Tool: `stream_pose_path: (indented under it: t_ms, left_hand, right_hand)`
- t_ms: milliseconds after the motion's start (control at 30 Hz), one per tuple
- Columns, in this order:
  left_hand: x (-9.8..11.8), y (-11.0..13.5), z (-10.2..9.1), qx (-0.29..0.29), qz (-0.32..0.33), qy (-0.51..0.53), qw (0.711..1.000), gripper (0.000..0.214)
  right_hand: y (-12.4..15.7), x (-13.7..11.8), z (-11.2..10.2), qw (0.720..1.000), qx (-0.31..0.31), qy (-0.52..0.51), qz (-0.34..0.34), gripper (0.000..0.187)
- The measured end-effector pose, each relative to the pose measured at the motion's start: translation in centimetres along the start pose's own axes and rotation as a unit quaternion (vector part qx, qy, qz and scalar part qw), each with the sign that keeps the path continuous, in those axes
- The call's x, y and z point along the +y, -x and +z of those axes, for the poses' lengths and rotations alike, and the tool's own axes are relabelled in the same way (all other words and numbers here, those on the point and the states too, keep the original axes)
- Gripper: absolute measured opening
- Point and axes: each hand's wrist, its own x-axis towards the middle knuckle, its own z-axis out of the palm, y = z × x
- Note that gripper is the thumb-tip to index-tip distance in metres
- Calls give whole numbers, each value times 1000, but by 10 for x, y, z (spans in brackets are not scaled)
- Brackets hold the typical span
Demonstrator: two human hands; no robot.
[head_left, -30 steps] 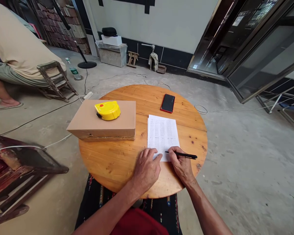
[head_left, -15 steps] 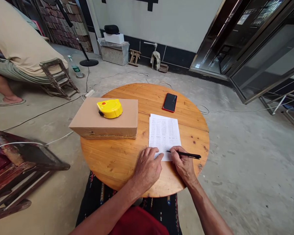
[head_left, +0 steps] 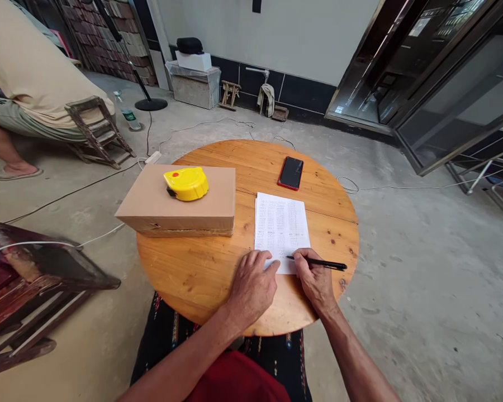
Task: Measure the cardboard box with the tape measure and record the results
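A white sheet of paper [head_left: 280, 226] covered in rows of small writing lies on the round wooden table [head_left: 201, 268]. My right hand [head_left: 314, 276] is closed around a black pen [head_left: 322, 263], whose tip rests on the sheet's lower right part. My left hand [head_left: 251, 287] lies flat on the table with fingers spread, its fingertips pressing the sheet's lower left corner. A cardboard box [head_left: 167, 209] sits on the table's left side with a yellow tape measure [head_left: 185, 183] on top. A phone in a red case [head_left: 290, 173] lies beyond the paper.
A seated person in a beige shirt [head_left: 29, 67] is at the far left on a wooden stool [head_left: 94, 131]. A dark wooden bench [head_left: 33, 279] stands at the left. Cables [head_left: 67, 195] cross the concrete floor. A metal box [head_left: 195, 89] and glass doors [head_left: 436, 84] line the back.
The pen tip has shifted slightly to the right along the bottom of the sheet. My left hand stays in place. The view has tilted down a little.
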Motion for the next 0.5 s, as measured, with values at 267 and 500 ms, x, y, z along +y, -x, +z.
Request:
stream_pose_path:
  t_ms: [267,500]
  left_hand:
    - [0,0,-1,0,-2,-1,1000,39]
    - [0,0,-1,-1,0,-1,1000,38]
  right_hand:
    - [-1,0,1,1000,-11,4,0,22]
    - [-2,-2,2,1000,-4,18,-19,22]
